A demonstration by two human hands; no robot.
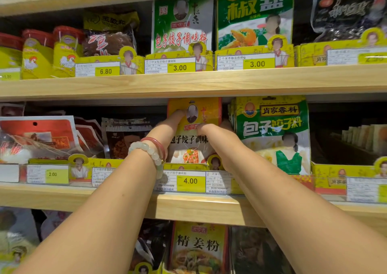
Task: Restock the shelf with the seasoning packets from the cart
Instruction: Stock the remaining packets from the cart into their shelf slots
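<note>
Both my arms reach up into the middle shelf [125,198]; left hand [170,125] and right hand [211,133] fingers curl, gripping the orange seasoning packet [201,110] upright

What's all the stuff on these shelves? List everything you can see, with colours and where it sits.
Wooden shelves: three boards, pale wood, stacked.
Yellow packet: one in front, yellow-orange, middle shelf centre, held by both hands.
Green packets: a stack, green and white, right of it.
Red packets: several, red and white, middle shelf left.
Dark packets: count unclear, black-brown, between the red and yellow ones.
Tubs: about three, yellow with red lids, top shelf left.
Price tags: many, yellow and white, along shelf edges.
Ginger powder packet: one, yellow, bottom shelf.
Bracelets: two, white beads and red, left wrist.
Left hand: grips the packet.
Right hand: grips the packet.
</note>
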